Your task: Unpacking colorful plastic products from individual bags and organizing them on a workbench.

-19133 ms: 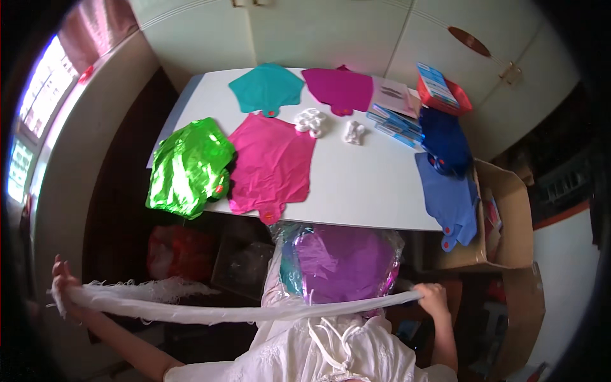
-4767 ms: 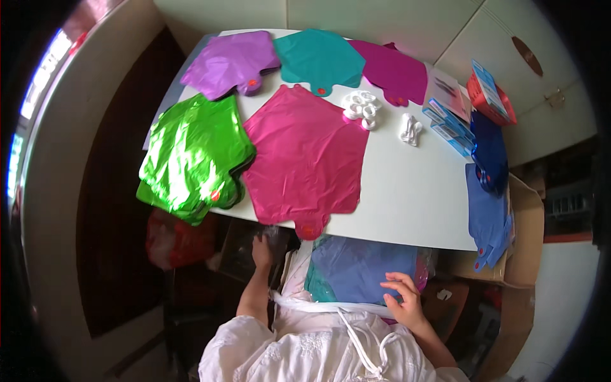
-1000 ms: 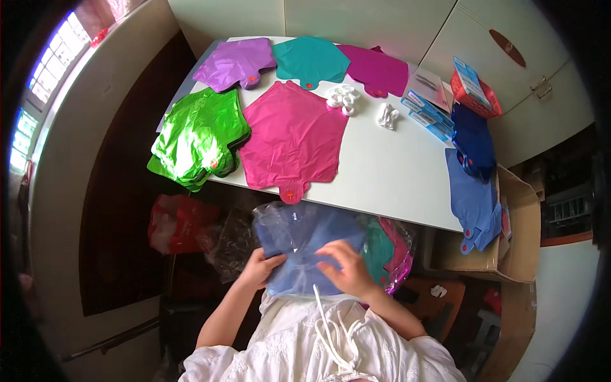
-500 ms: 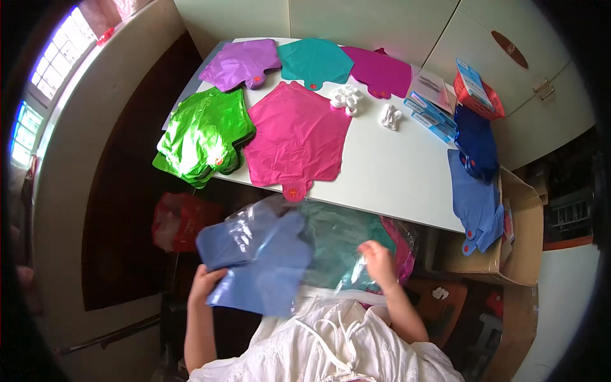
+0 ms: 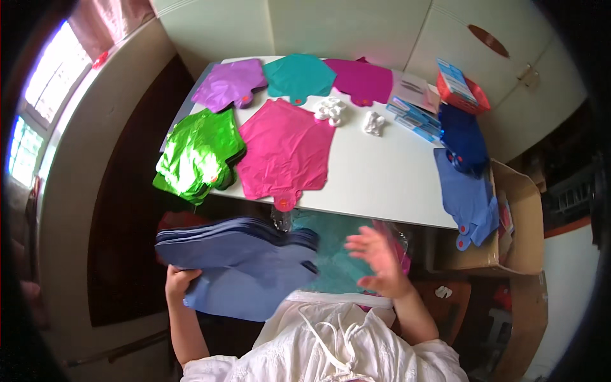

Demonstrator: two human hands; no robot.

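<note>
A thick stack of flat blue foil balloons (image 5: pixel 245 283) is folded over above my lap. My left hand (image 5: pixel 181 280) grips its left edge, the fingers partly hidden by the sheets. To the right of the stack, my right hand (image 5: pixel 379 261) is raised with its fingers spread and nothing in them. Beneath that hand lie teal foil balloons (image 5: pixel 337 258), with some magenta foil (image 5: pixel 403 258) beside them. On the near part of the table, a pink foil balloon (image 5: pixel 286 153) lies flat, its tab over the front edge, next to a pile of shiny green foil balloons (image 5: pixel 200 153).
Purple (image 5: pixel 229 83), teal (image 5: pixel 299 75) and magenta balloons (image 5: pixel 363 81) line the back of the white table (image 5: pixel 382 169). White coiled bundles (image 5: pixel 330 111) sit mid-table. Light-blue boxes (image 5: pixel 414 118), a red basket (image 5: pixel 478 99) and dark-blue foil (image 5: pixel 463 137) stand right, above a cardboard box (image 5: pixel 522 216).
The blue stack's clear wrapping no longer shows around it, and its layered edges are visible. My right hand has gone from pinched fingers to spread ones. The view has shifted slightly.
</note>
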